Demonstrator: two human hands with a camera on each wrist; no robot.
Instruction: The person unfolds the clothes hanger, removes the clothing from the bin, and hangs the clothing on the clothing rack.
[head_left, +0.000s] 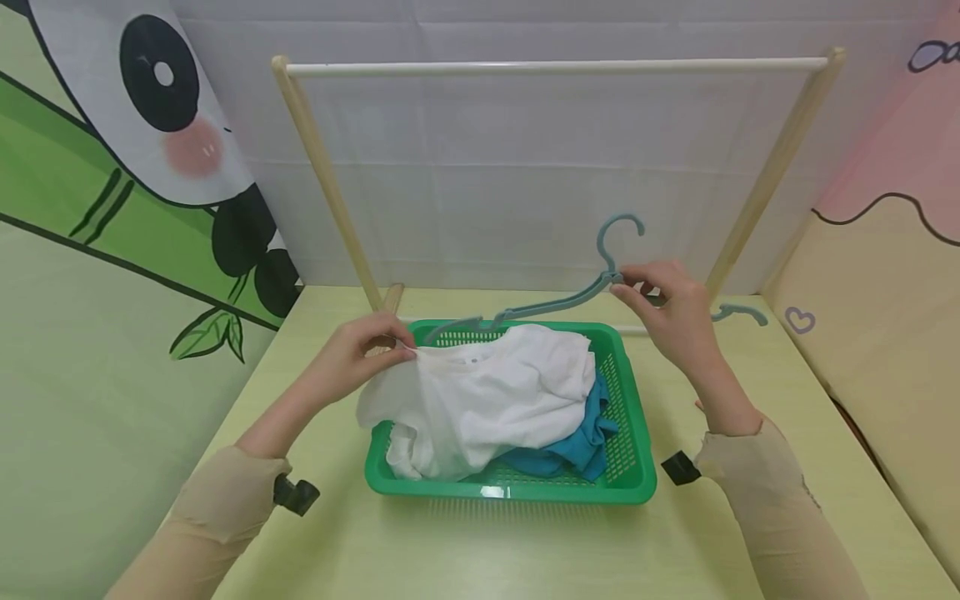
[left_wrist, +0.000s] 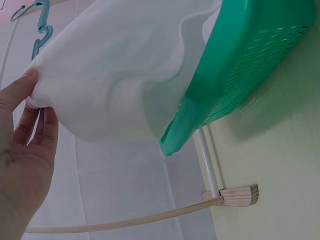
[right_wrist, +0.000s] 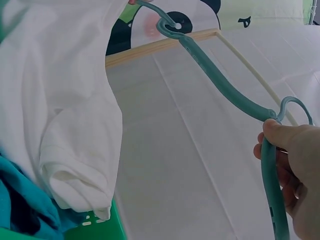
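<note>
My left hand (head_left: 358, 360) pinches the edge of a white shirt (head_left: 517, 392) between thumb and fingers, lifting that corner off the green basket (head_left: 642, 467). The rest of the shirt lies rumpled in the basket, on top of a blue garment (head_left: 581, 446). In my right hand (head_left: 671, 312) is a teal clothes hanger (head_left: 555, 306), gripped just under its hook. The hook points up and one arm slopes down to the left. In the right wrist view, the notched far end of that hanger arm (right_wrist: 172, 30) is close to the lifted shirt edge.
A wooden rack with a white top rail (head_left: 555, 68) stands behind the basket on the pale table (head_left: 300, 550). Another teal hanger (head_left: 741, 312) lies behind my right hand, partly hidden. Printed cloth panels (head_left: 90, 375) enclose the table.
</note>
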